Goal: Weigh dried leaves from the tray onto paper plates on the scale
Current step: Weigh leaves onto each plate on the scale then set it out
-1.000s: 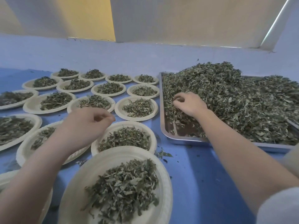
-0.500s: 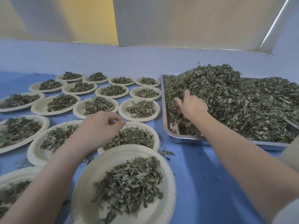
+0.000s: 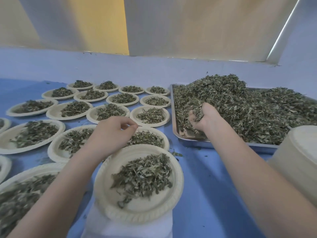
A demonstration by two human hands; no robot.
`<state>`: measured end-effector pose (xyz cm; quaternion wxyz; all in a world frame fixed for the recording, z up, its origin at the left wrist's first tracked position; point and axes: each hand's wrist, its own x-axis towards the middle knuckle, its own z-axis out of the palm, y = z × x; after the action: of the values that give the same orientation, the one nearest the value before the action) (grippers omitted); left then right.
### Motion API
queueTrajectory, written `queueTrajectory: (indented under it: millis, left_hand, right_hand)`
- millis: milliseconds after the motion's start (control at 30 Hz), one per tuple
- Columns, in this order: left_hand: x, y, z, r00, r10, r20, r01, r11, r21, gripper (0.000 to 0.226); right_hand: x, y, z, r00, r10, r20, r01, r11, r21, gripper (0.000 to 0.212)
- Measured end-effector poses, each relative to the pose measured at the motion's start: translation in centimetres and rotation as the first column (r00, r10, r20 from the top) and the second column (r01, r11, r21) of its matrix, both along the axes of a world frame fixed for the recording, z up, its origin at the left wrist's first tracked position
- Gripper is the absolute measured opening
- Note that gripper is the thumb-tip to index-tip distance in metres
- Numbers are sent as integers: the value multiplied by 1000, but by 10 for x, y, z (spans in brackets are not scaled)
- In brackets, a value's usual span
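A metal tray (image 3: 192,140) at the right holds a big heap of dried leaves (image 3: 240,103). My right hand (image 3: 204,117) is in the tray's near left corner, palm up, closed around a clump of leaves. A paper plate (image 3: 109,200) with a mound of leaves sits on a white scale (image 3: 127,227) at the bottom centre. My left hand (image 3: 111,134) hovers just beyond that plate, fingers loosely curled with thumb and fingertips near each other; I see nothing in it.
Several paper plates with leaf portions (image 3: 151,115) cover the blue table (image 3: 205,186) to the left and behind. A stack of upturned paper plates (image 3: 301,160) stands at the right edge. Leaf crumbs lie by the tray's front.
My right hand turned palm up and scooped a clump of leaves out of the heap. My left hand stayed above the plates. The camera drew closer.
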<state>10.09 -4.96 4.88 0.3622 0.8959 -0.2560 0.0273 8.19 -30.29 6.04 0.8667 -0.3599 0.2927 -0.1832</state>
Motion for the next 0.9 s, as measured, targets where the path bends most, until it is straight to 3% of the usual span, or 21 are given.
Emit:
queueTrajectory:
  millis: [100,167,200,233,267,300,333,400,533,633,833,900]
  left_hand:
    - [-7,10,-1,999,37,6,-36,997,-71,16]
    - [-11,16,-3,998,64,-2,-63,989,-134,17]
    - [-13,19,-4,997,80,-10,-81,983,-166,17]
    - [-16,23,-4,995,99,-20,-101,975,-199,18]
    - [-19,26,-5,993,119,-25,-122,965,-230,19]
    - [-22,30,-6,990,140,-21,-141,957,-255,19]
    - [-25,34,-7,987,158,-13,-156,949,-275,18]
    - [-29,41,-9,984,179,-16,-175,934,-311,17]
    - [-34,52,-11,980,188,-63,-198,919,-341,18]
    - [-37,51,-11,980,190,-67,-201,917,-345,17]
    - [-45,46,-10,980,184,-75,-199,915,-351,16]
    - [-46,46,-10,983,168,-72,-183,914,-362,17]
  right_hand:
    - [-32,56,9,974,176,144,-158,979,-129,33]
    - [-52,90,8,969,225,104,-172,913,-369,27]
    - [-58,104,5,971,236,36,-174,806,-565,27]
    - [-63,116,2,970,239,-40,-185,624,-759,31]
    - [-67,125,-1,966,233,-112,-196,379,-904,37]
    - [-70,133,-4,953,251,-169,-208,140,-968,40]
    - [-72,139,-6,934,278,-225,-225,-31,-974,39]
    - [-76,145,-6,896,320,-307,-259,-185,-948,36]
    - [-74,142,-5,872,345,-348,-311,-160,-937,32]
    - [-73,138,-2,878,382,-287,-249,-147,-957,16]
    - [-76,137,8,902,360,-237,-163,-222,-961,19]
    - [-76,137,9,910,369,-191,-130,-183,-974,15]
